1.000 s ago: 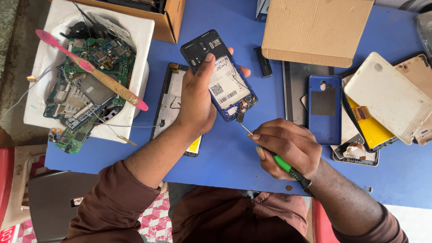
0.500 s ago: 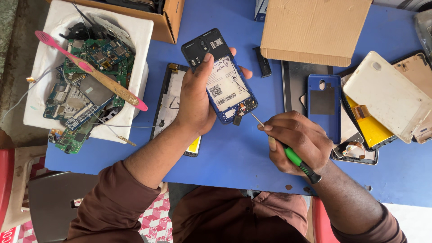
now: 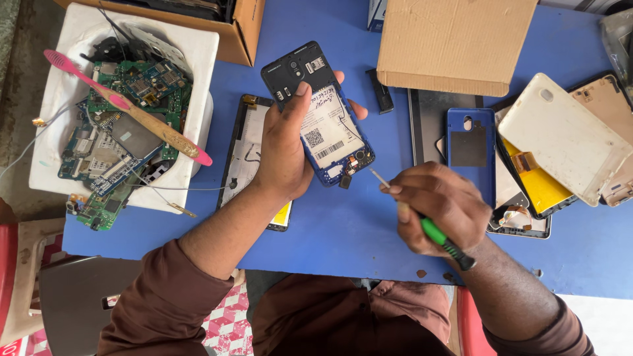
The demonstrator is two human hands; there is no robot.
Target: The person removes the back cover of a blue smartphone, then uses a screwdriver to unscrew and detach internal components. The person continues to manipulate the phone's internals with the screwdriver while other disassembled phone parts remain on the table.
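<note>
The left hand [image 3: 283, 155] grips an opened blue-framed phone with exposed battery [image 3: 323, 118] by its long edges above the blue table [image 3: 343, 231]. It looks light, rigid and fragile, best held by the frame. The right hand [image 3: 442, 207] closes around a green-handled screwdriver [image 3: 422, 224], tip just beside the phone's lower end.

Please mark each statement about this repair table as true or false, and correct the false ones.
1. The left hand holds an opened phone with its back cover off. True.
2. The right hand holds a pink toothbrush. False: it holds a green-handled screwdriver; the pink toothbrush lies across the white tray.
3. The screwdriver tip is inside the phone. False: it is near the phone's lower end but apart from it.
4. Green circuit boards lie in the white tray. True.
5. The table is red. False: it is blue.
</note>
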